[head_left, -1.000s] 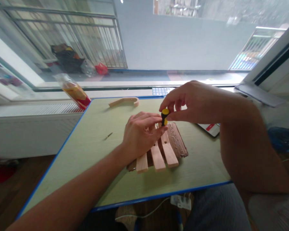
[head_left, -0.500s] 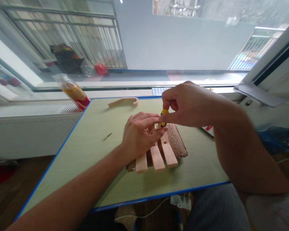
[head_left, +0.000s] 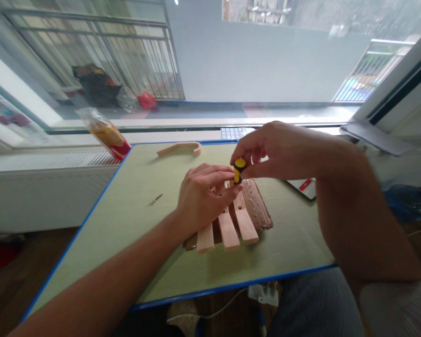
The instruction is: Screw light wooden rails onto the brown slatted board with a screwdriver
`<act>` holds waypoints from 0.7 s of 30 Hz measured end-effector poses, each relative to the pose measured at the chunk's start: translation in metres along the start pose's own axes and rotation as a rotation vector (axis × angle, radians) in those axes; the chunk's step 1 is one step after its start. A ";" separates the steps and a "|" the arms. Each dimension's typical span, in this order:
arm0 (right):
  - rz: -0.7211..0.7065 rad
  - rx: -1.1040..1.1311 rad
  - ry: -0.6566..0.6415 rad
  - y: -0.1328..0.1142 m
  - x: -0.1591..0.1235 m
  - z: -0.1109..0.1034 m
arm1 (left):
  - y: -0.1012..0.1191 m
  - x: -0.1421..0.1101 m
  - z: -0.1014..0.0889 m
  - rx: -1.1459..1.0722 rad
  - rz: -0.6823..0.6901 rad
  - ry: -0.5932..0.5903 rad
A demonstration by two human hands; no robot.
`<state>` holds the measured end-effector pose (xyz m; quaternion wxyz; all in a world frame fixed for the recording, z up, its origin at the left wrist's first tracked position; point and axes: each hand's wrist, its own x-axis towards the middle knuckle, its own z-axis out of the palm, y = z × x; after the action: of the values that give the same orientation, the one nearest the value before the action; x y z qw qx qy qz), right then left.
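A small rack of light wooden slats (head_left: 229, 229) lies on the green table (head_left: 133, 234), resting against a dark rough wooden piece (head_left: 257, 206). My left hand (head_left: 201, 196) presses down on the slats' far ends, fingers curled over them. My right hand (head_left: 273, 150) pinches a short yellow-and-black screwdriver handle (head_left: 239, 169), held upright over the far end of the right slat, just above my left fingertips. The tool's tip is hidden behind my left fingers.
A curved wooden piece (head_left: 180, 149) lies at the table's far edge. A small screw (head_left: 157, 198) lies left of my left hand. A wrapped packet (head_left: 107, 133) leans on the sill at the left. A phone (head_left: 303, 186) lies under my right wrist.
My right hand has turned the screwdriver handle between its fingers, covering it and then showing it again. My left hand and the slats have stayed put.
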<state>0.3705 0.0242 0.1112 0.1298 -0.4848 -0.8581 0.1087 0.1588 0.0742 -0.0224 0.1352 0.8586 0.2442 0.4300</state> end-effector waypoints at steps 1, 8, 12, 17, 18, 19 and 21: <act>0.010 -0.014 0.003 0.000 0.000 0.000 | 0.000 0.000 0.000 -0.001 0.001 0.002; 0.104 -0.097 0.091 -0.007 0.002 0.005 | 0.002 0.002 -0.001 -0.014 -0.016 -0.004; 0.134 -0.125 0.131 -0.012 0.005 0.009 | 0.003 0.003 -0.002 -0.014 -0.028 -0.022; 0.176 -0.194 0.168 -0.014 0.007 0.011 | 0.001 0.002 -0.002 -0.023 -0.021 -0.025; 0.185 -0.202 0.171 -0.014 0.007 0.011 | 0.001 0.002 -0.002 -0.024 -0.022 -0.026; 0.192 -0.209 0.173 -0.014 0.007 0.011 | 0.001 0.002 -0.002 -0.025 -0.022 -0.028; 0.202 -0.217 0.169 -0.013 0.007 0.010 | 0.000 0.001 -0.002 -0.030 -0.020 -0.028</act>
<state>0.3529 0.0227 0.1066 0.1370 -0.5872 -0.7977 -0.0133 0.1576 0.0749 -0.0199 0.1559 0.8598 0.2443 0.4204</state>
